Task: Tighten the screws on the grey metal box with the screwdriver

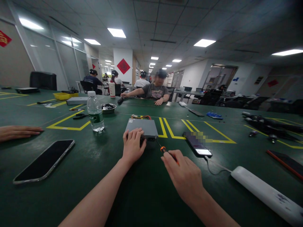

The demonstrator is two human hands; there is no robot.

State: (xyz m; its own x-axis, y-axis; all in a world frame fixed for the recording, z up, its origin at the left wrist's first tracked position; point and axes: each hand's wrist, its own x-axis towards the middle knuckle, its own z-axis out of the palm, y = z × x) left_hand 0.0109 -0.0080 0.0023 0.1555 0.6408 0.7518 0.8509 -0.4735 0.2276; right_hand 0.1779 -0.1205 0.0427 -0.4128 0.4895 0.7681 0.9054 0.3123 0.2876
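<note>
A grey metal power supply box (144, 126) lies on the green table (146, 189) straight ahead, coloured wires at its far end. My left hand (133, 144) rests on its near corner, fingers curled over the edge and holding it down. My right hand (183, 173) is closed on a small screwdriver (163, 149) with an orange and black handle. Its tip points at the near right corner of the box.
A phone (44, 161) lies face up at the near left; another phone (198, 144) on a cable sits right of the box. A white power strip (265, 190) lies at the near right. A water bottle (95, 112) and metal bowl (108, 108) stand behind left. Another person's hand (17, 131) rests at the left edge. A seated person (155, 90) faces me.
</note>
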